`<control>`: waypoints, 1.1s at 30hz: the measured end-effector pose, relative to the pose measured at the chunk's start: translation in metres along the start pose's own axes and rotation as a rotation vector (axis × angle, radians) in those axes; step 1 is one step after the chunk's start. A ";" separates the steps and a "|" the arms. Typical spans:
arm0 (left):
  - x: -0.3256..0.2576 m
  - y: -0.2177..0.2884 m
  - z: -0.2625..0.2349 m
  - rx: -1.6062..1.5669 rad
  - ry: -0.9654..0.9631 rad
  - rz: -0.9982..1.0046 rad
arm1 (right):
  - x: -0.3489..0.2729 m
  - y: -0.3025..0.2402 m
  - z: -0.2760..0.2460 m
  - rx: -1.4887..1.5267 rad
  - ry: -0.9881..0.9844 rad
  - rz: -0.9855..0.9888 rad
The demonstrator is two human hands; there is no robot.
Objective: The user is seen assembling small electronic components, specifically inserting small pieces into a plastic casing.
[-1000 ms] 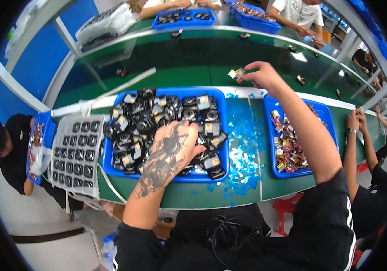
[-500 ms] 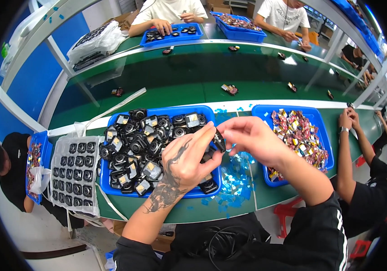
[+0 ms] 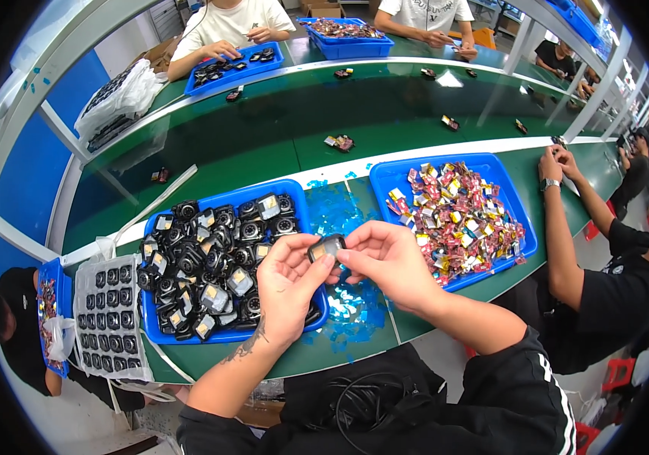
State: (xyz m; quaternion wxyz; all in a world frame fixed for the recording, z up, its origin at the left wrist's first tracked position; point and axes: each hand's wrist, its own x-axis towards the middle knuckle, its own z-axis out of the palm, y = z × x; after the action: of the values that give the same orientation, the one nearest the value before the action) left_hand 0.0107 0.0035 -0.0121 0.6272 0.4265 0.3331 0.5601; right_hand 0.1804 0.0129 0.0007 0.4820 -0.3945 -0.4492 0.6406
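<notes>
Between my two hands, above the table, is a small black camera unit, its flat grey back facing me. My left hand grips its left side, thumb over the near edge. With thumb and fingers, my right hand pinches its right end. Left of my hands, a blue tray is heaped with similar black camera units. To the right, another blue tray holds a pile of small circuit parts in dark red, yellow and white. Shiny blue film scraps lie beneath my hands.
A pale moulded tray with rows of black units stands at the far left. Beyond the trays runs a green conveyor belt carrying scattered small parts. Co-workers sit opposite and on both sides; one co-worker's arms are close on my right.
My hands have turned the camera unit so its grey back shows, and the left hand has rolled palm-up. The whole view has shifted, with the trays now further left.
</notes>
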 end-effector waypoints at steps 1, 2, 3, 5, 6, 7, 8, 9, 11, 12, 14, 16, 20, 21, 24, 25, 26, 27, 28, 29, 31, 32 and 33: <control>-0.003 -0.004 0.002 0.063 0.022 0.083 | -0.004 0.004 0.004 0.047 -0.018 0.048; -0.006 -0.008 -0.002 0.205 0.050 0.150 | -0.006 0.007 0.006 0.092 -0.037 0.094; -0.004 -0.008 -0.002 0.213 0.069 0.166 | -0.005 0.004 0.002 -0.003 -0.178 0.118; -0.002 -0.009 -0.006 0.142 0.109 0.154 | 0.004 -0.029 -0.013 -0.519 -0.419 0.072; 0.000 -0.008 -0.010 0.062 0.125 0.125 | 0.015 -0.039 -0.028 -0.954 -0.374 -0.150; 0.001 -0.003 -0.010 0.000 0.142 0.053 | 0.027 -0.037 -0.043 -1.102 -0.075 -0.208; 0.002 0.003 -0.008 -0.001 0.143 0.055 | 0.044 -0.031 -0.070 -1.337 0.136 -0.446; 0.003 0.008 -0.009 -0.044 0.125 -0.041 | 0.050 -0.033 -0.086 -1.641 0.214 -0.475; 0.005 0.008 -0.008 -0.046 0.085 -0.133 | 0.057 -0.032 -0.113 -1.630 0.076 -0.174; 0.005 0.008 -0.008 -0.049 0.092 -0.129 | 0.060 -0.031 -0.118 -1.517 0.011 -0.096; 0.004 0.010 -0.006 -0.090 0.030 -0.179 | 0.060 -0.026 -0.120 -1.499 0.024 -0.061; 0.004 0.010 -0.007 -0.116 0.007 -0.205 | 0.059 -0.026 -0.121 -1.481 0.036 -0.020; 0.002 0.013 -0.008 -0.078 -0.039 -0.136 | 0.049 -0.035 -0.108 -1.334 0.093 -0.135; 0.003 0.012 -0.010 0.050 -0.067 -0.082 | 0.044 -0.035 -0.103 -1.152 0.188 -0.223; 0.004 0.008 -0.013 0.250 -0.108 0.029 | 0.020 -0.047 -0.074 -0.783 0.259 -0.262; 0.003 0.007 -0.014 0.332 -0.110 0.057 | 0.014 -0.048 -0.061 -0.673 0.224 -0.288; 0.002 0.008 -0.014 0.411 -0.122 0.082 | 0.006 -0.050 -0.051 -0.565 0.201 -0.312; 0.002 0.012 -0.014 0.538 -0.144 0.097 | 0.001 -0.051 -0.044 -0.501 0.156 -0.271; 0.002 0.014 -0.009 0.492 -0.104 0.097 | -0.003 -0.047 -0.038 -0.451 0.110 -0.242; 0.002 0.017 -0.007 0.536 -0.139 0.119 | -0.006 -0.044 -0.030 -0.394 0.074 -0.207; 0.002 0.017 -0.008 0.569 -0.220 0.191 | -0.008 -0.037 -0.017 -0.268 -0.003 -0.136; 0.001 0.015 -0.007 0.574 -0.238 0.189 | -0.009 -0.034 -0.012 -0.283 -0.015 -0.138; 0.001 0.013 -0.006 0.570 -0.247 0.172 | -0.008 -0.031 -0.007 -0.249 -0.045 -0.134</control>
State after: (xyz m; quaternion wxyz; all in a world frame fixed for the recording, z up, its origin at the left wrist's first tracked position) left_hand -0.0003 0.0059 -0.0026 0.4685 0.6765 0.3605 0.4391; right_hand 0.1972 0.0109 0.0285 0.4609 -0.4059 -0.5610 0.5551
